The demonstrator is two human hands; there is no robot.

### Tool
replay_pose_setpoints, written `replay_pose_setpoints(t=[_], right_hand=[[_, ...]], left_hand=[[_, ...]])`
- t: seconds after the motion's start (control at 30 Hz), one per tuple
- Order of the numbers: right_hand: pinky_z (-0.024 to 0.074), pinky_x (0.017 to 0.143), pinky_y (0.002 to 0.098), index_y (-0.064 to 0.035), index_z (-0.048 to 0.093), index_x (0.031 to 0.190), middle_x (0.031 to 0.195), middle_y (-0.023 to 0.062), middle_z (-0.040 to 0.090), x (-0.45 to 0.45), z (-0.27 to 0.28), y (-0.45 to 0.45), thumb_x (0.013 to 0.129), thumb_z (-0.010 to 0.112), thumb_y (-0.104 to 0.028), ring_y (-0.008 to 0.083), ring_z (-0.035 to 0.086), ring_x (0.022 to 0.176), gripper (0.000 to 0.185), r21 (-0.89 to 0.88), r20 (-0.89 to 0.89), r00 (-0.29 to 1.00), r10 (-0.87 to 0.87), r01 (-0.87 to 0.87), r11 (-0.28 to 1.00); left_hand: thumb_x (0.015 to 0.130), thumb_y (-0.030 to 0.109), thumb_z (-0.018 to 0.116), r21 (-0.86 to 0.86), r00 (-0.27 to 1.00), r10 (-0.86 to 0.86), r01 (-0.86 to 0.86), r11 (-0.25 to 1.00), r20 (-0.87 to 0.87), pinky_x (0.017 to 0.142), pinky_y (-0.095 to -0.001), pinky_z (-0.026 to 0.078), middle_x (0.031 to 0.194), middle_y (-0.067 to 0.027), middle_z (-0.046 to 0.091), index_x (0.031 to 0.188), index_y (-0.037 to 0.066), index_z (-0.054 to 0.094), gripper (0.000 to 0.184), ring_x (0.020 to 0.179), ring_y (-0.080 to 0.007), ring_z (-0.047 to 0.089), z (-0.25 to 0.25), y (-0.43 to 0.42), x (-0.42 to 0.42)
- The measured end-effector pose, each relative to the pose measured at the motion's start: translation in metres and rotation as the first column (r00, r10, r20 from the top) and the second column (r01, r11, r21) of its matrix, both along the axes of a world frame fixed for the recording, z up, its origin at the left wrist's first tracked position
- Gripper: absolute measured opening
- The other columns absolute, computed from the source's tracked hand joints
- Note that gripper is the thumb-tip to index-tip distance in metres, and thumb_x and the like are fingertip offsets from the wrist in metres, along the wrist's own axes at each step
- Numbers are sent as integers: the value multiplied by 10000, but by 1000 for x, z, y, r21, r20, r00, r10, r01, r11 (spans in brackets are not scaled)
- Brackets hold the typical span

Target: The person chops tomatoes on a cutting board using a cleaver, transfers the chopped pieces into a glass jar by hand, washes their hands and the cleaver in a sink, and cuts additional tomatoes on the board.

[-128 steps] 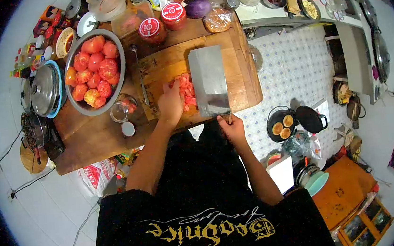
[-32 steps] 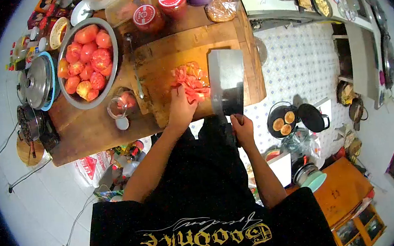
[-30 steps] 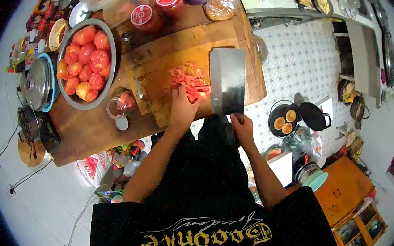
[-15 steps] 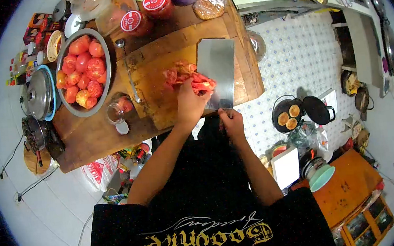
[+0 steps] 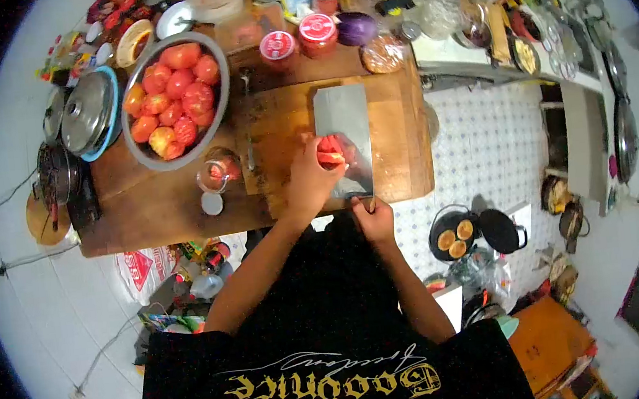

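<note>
1. Cupping the chopped tomato [image 5: 330, 151] in the left hand [image 5: 312, 175], curling fingers and thumb narrowly around a compact clump instead of raking at a loose spread, as about a second ago.
2. Bringing that clump over the left edge of the cleaver [image 5: 341, 108], overlapping the blade's near half above the wooden board [image 5: 281, 117]; not showing clearly any contact between fingers and steel.
3. Gripping the cleaver's handle in the right hand [image 5: 374, 221], closing tightly around it near the front edge of the bench [image 5: 144, 216], and turning the blade's broad face upward.
4. Going by this change, apparently collecting cut pieces against the blade rather than slicing.
5. Leaving the tomatoes [image 5: 178, 86] untouched in the grey bowl [image 5: 168, 165], well apart from both hands, beyond the spoon [image 5: 248, 125] and near the glass jar [image 5: 214, 176].
</note>
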State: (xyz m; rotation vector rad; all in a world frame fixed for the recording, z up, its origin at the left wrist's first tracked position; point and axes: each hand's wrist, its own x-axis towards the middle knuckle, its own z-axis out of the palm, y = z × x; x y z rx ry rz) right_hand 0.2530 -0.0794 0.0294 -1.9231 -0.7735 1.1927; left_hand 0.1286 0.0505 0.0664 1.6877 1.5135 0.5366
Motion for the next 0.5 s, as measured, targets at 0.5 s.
replay_pose_setpoints(t=[0.5], right_hand=[[400,413,274,-11,580,739,533,19,521,-31,31,46,863,672,-256,107,493,427,290,182,34,965,261,-262,948]], left_hand=[[681,222,791,3,987,150,-150,989,52,829,-381,487,997,-183,641,1116,24,565,529,951,-323,623,28,16,-60]])
